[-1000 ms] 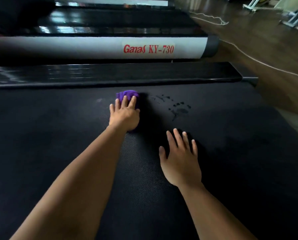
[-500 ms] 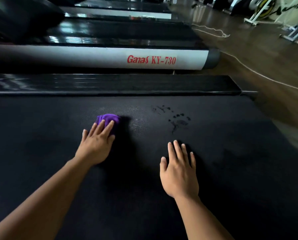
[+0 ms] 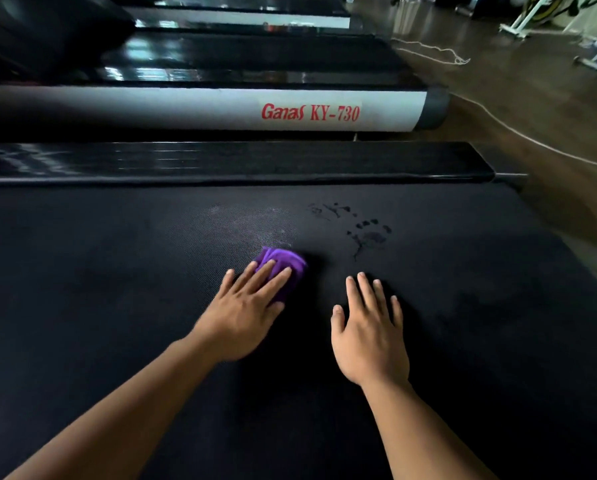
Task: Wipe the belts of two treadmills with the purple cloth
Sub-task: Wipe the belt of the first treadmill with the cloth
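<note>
The left hand point(image 3: 245, 317) covers the near part of the purple cloth point(image 3: 285, 263). The left forearm point(image 3: 127, 414) and right forearm point(image 3: 425, 431) run off the bottom edge. Gym equipment point(image 3: 532, 15) at top right is blurred and cropped.

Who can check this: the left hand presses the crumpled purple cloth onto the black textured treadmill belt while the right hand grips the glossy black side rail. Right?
Wrong on the right hand: the head view shows it lying flat on the black textured treadmill belt, not gripping the glossy black side rail. The left hand does press the crumpled purple cloth onto the belt.
</note>
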{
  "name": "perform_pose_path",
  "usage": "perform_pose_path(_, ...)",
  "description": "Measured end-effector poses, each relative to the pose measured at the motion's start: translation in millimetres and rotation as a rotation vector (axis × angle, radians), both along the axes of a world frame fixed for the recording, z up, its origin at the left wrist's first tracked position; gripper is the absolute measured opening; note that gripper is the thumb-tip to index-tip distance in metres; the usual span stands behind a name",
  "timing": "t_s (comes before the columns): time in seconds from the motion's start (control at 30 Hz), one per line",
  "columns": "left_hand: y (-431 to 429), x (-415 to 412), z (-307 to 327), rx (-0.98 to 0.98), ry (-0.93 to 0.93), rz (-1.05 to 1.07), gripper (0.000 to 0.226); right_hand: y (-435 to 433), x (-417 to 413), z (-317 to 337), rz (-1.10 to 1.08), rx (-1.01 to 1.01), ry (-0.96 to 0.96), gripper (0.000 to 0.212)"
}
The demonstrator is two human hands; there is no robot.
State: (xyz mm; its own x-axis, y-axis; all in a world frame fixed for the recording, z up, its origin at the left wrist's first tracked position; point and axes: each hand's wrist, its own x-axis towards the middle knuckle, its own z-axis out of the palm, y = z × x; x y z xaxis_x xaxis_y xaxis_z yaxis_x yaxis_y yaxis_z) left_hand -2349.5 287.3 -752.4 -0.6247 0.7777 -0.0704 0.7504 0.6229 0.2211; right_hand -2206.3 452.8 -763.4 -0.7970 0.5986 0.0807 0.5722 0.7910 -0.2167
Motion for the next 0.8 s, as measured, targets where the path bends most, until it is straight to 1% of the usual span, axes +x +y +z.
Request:
perform_pose_path(0.1,-45,-35,-2,-0.003,0.002,0.119,0.076,1,0,-1,0.003,0.011,-0.002,0.072)
perform_pose_path(0.17,-58,-68,-1,0.005,0.013,0.253,0.071,-1,1,-1,-0.003,0.021,0.008,0.07)
perform_pose_path(0.23,-48,-101,1,-0.004,0.042,0.343,0.065,-1,0,-2,-0.005,0.044,0.008,0.067)
perform_pose_path(0.33,6,-132,5,-0.012,0.023,0.41,0.065,-1,1,-2,0.006,0.06,0.002,0.066)
perform_pose_path(0.43,82,-136,9,-0.004,0.012,0.351,0.066,1,2,-2,0.035,0.011,-0.033,0.072)
perform_pose_path(0.5,131,-116,12,0.0,0.015,0.251,0.066,1,0,-2,0.024,0.018,-0.01,0.071)
perform_pose_path(0.57,162,-84,15,0.003,0.013,0.117,0.065,0,-2,-2,0.0,0.032,0.023,0.069)
perform_pose_path(0.63,158,-49,13,0.02,0.035,-0.004,0.063,1,-1,-2,0.011,0.027,0.019,0.069)
perform_pose_path(0.7,124,-30,8,0.053,0.06,-0.057,0.061,1,0,-2,0.007,0.034,0.036,0.067)
perform_pose_path(0.77,76,-32,3,0.057,0.045,-0.012,0.061,1,0,-4,-0.017,0.05,0.053,0.064)
perform_pose_path(0.8,51,-40,1,0.044,0.037,0.045,0.063,0,-1,-5,-0.022,0.054,0.055,0.063)
